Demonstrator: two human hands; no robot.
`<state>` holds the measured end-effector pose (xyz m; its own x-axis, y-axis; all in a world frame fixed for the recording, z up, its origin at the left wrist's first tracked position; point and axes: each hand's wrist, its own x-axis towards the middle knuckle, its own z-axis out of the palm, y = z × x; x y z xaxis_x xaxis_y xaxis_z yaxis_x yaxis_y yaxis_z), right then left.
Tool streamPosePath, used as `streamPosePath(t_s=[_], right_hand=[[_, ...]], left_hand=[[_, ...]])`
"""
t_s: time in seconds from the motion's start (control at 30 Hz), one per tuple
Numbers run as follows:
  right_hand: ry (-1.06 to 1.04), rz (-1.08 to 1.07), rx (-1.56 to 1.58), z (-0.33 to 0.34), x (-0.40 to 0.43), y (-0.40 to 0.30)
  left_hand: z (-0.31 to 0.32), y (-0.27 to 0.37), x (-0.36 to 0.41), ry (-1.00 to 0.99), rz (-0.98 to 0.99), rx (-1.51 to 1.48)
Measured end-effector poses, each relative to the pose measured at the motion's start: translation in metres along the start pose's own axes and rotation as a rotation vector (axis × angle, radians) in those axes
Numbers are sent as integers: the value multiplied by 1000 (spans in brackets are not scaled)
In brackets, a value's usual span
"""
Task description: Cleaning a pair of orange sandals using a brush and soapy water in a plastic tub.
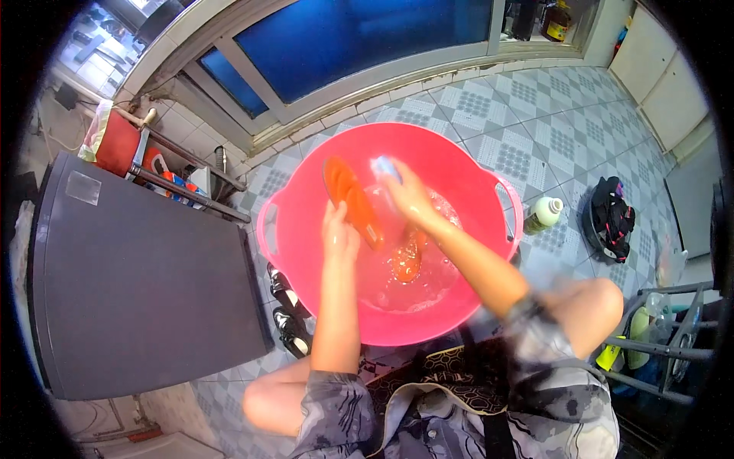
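A large pink plastic tub (395, 335) with two side handles stands on the floor before me, with sudsy water in its bottom. My left hand (340, 232) grips an orange slipper (352, 201) by its edge, tilted above the water. In my right hand (405, 186) is a small pale blue and white object (385, 167), blurred, either a brush or a sponge; it is held apart from the slipper, to its right. A second orange item (406, 265), seemingly the other slipper, lies partly under water below my hands.
Right of the tub stand an open white-necked bottle (543, 215) and a dark basin (590, 232) of dark clothes. Black shoes (291, 330) sit against its lower left side. A grey cabinet (149, 275) is at left, a metal rack (659, 347) at lower right.
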<state>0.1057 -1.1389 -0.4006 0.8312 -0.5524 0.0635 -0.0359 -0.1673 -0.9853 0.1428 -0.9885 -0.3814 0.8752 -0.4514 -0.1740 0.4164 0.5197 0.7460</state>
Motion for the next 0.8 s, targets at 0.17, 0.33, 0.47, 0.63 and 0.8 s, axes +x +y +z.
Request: streamPosePath(t_s=[0.17, 0.33, 0.47, 0.63, 0.8], right_hand=[[-78, -108, -209, 11, -18, -28], [-280, -573, -425, 0, -33, -46], [-386, -649, -439, 7, -50, -62], [-326, -785, -656, -7, -31, -53], [-194, -811, -700, -12, -18, -49]], left_hand=[[14, 7, -18, -312, -323, -402], [-5, 12, -14, -524, -385, -493], [-27, 7, 2, -9, -282, -466], [-4, 13, -9, -113, -369, -598], [6, 23, -17, 1, -453, -444]])
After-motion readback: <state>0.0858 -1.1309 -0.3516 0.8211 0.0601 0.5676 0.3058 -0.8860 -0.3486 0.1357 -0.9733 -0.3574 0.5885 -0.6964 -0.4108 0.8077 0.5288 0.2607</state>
